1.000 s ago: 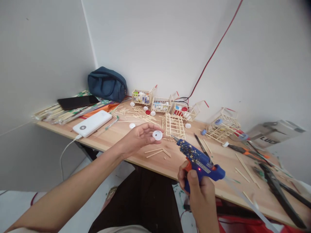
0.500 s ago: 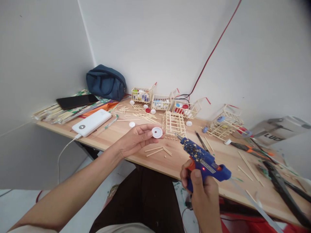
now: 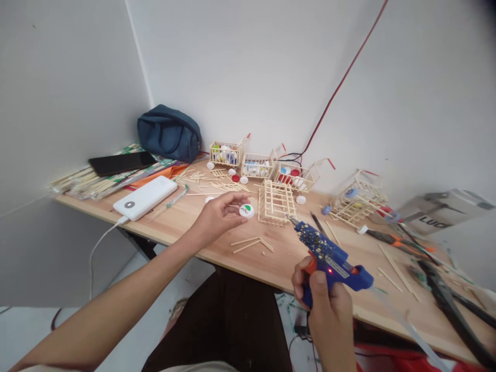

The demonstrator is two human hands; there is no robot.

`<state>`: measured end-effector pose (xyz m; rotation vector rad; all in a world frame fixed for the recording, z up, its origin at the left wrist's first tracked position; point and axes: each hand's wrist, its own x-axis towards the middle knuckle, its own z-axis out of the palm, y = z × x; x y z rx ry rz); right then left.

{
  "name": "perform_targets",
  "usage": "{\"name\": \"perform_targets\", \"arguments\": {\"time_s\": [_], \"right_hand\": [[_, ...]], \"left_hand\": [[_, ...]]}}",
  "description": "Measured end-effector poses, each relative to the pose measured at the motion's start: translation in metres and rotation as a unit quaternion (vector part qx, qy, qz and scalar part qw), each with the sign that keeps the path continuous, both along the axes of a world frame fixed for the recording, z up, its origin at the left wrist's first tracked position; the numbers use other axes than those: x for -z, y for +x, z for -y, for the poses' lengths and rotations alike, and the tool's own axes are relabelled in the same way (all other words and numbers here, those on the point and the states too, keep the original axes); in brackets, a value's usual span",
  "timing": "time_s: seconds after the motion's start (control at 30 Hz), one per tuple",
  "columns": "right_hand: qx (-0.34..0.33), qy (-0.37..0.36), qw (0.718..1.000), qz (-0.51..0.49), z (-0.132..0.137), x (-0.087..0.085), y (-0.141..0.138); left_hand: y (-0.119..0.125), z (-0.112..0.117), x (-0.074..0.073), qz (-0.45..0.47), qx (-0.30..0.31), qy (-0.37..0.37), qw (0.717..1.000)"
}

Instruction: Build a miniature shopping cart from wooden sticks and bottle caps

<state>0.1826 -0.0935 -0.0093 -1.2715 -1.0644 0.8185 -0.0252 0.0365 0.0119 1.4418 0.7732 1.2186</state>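
The left hand [image 3: 215, 216] holds the white cap [image 3: 246, 211] above the tabletop [image 3: 282, 263], now printed face out instead of hollow side, while the right hand [image 3: 329, 310], well apart, grips the glue gun [image 3: 321, 248], so no gluing appears under way.

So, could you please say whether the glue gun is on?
Apparently on: a red light glows on the glue gun in the right hand.

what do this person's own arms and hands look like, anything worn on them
The left hand and right hand are both ungloved, with no ring, watch or bracelet visible. The left forearm is bare, with what looks like a pale sleeve edge at the picture's bottom; no right sleeve shows.
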Motion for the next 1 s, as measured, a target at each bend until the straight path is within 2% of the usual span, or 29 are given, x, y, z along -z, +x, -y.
{"name": "perform_targets", "arguments": {"time_s": [0.1, 0.23, 0.33, 0.43, 0.5, 0.6, 0.7, 0.77, 0.83, 0.9, 1.0], "right_hand": [[0.003, -0.001, 1.0, -0.018, -0.005, 0.005, 0.007], [0.04, -0.001, 0.997, -0.061, -0.015, 0.015, 0.022], [0.071, -0.003, 0.994, -0.078, -0.021, 0.02, 0.034], [0.077, -0.003, 0.993, -0.091, -0.025, 0.022, 0.042], [0.073, -0.002, 0.992, -0.103, -0.028, 0.022, 0.045], [0.066, -0.012, 0.99, -0.121, -0.033, 0.021, 0.049], [0.063, -0.014, 0.99, -0.126, -0.036, 0.021, 0.052], [0.064, -0.018, 0.991, -0.118, -0.037, 0.022, 0.055], [0.064, -0.026, 0.992, -0.108, -0.037, 0.023, 0.058], [0.063, -0.028, 0.992, -0.107, -0.038, 0.025, 0.059], [0.063, -0.024, 0.991, -0.113, -0.038, 0.028, 0.059]], "left_hand": [[0.001, -0.015, -0.003, 0.006, -0.014, -0.049, 0.999], [0.004, -0.049, -0.005, 0.045, -0.008, -0.139, 0.989], [0.006, -0.074, -0.009, 0.002, -0.004, -0.15, 0.989], [0.007, -0.091, -0.021, -0.057, 0.012, -0.116, 0.992], [0.008, -0.098, -0.029, -0.15, 0.034, -0.067, 0.986], [0.01, -0.107, -0.034, -0.31, 0.058, 0.006, 0.949], [0.011, -0.113, -0.026, -0.396, 0.064, 0.032, 0.915], [0.01, -0.116, -0.021, -0.419, 0.065, 0.032, 0.905], [0.011, -0.118, -0.021, -0.42, 0.061, 0.034, 0.905], [0.016, -0.121, -0.03, -0.405, 0.05, 0.049, 0.912], [0.037, -0.123, -0.056, -0.391, 0.016, 0.109, 0.914]]}}
